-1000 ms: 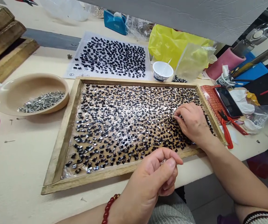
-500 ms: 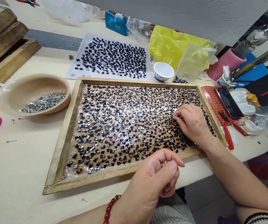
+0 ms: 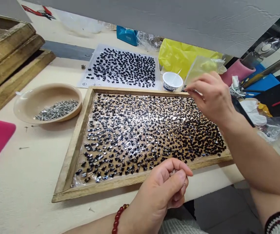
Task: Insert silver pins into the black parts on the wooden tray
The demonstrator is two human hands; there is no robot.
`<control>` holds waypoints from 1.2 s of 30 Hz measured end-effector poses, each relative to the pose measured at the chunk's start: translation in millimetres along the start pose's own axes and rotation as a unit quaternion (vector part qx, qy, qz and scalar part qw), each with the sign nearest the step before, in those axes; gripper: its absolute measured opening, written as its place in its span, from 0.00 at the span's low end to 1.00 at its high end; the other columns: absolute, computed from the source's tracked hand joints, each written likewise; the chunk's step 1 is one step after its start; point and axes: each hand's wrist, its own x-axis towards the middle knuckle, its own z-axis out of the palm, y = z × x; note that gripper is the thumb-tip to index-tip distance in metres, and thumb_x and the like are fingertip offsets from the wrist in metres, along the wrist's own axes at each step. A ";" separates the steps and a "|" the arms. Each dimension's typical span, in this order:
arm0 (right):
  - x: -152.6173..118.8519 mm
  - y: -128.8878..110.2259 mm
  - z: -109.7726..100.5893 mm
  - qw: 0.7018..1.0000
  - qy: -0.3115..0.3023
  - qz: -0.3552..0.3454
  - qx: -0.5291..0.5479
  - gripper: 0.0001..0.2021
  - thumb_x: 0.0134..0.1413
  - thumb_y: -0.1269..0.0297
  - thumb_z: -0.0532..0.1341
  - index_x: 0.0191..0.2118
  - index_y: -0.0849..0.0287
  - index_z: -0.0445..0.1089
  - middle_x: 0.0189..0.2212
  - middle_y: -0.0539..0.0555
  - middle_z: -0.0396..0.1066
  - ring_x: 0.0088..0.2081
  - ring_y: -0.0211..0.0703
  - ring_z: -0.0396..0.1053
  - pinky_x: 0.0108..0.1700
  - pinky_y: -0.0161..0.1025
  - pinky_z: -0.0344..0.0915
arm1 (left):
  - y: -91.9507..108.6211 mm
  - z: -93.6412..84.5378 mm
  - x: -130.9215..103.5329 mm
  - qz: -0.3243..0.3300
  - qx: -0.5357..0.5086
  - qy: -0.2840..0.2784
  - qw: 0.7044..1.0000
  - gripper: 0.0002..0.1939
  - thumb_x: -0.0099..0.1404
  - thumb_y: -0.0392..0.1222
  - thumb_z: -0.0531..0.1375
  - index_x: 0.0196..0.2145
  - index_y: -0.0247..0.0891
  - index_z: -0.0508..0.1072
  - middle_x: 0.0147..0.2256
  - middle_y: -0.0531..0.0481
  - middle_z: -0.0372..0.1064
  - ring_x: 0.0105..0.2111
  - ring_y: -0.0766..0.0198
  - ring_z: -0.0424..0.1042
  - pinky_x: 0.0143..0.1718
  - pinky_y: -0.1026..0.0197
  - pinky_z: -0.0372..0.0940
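Observation:
My left hand (image 3: 163,188) is curled closed at the near edge of the wooden frame (image 3: 69,162). Tiny pale bits show inside its fingers, too small to name. Across the frame's film-covered panel lie rows of small black pieces (image 3: 135,130), many with a shiny metallic spot. My right hand (image 3: 212,96) is raised over the frame's far right part, thumb and fingertips brought together. Whether anything is between those fingertips cannot be made out. Just behind it stand a clear plastic bag (image 3: 196,66) and a small white bowl (image 3: 172,81) with a thin stick in it.
A beige bowl (image 3: 47,94) of metal pins is left of the frame, with loose pins nearby. Behind lies a white sheet (image 3: 83,81) bearing black pieces. Stacked wooden frames (image 3: 13,61) fill the far left. A yellow bag (image 3: 176,53) and pink cup (image 3: 237,73) stand at the back.
My right hand has lifted from the black pieces at the frame's right side and moved up and away, toward the clear bag. My left hand stays closed in place. The view has shifted slightly.

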 end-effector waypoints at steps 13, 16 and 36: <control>96.2 36.3 72.8 0.990 -0.128 -0.064 0.016 0.26 0.59 0.62 0.49 0.12 0.66 0.61 0.31 0.50 0.74 0.46 0.37 0.66 0.37 0.38 0.58 | 0.9 -5.2 4.6 -0.004 -0.004 -0.015 1.000 0.11 0.60 0.46 0.60 0.33 0.35 0.66 0.20 0.58 0.52 0.19 0.73 0.46 0.22 0.64 0.41; 95.2 31.6 57.2 0.991 -0.119 -0.042 0.049 0.20 0.54 0.66 0.58 0.13 0.66 0.61 0.30 0.48 0.75 0.49 0.39 0.65 0.35 0.36 0.58 | 0.9 -2.3 1.8 0.002 0.002 0.003 1.000 0.08 0.62 0.43 0.59 0.33 0.35 0.66 0.20 0.58 0.51 0.20 0.72 0.46 0.23 0.65 0.42; -98.6 -53.4 8.2 0.720 0.069 0.346 0.598 0.16 0.60 0.50 0.50 0.35 0.55 0.67 0.28 0.51 0.70 0.25 0.36 0.66 0.23 0.35 0.64 | 4.4 -0.1 2.0 -0.008 0.034 0.026 0.999 0.06 0.65 0.42 0.55 0.34 0.36 0.67 0.21 0.57 0.50 0.21 0.71 0.45 0.24 0.64 0.42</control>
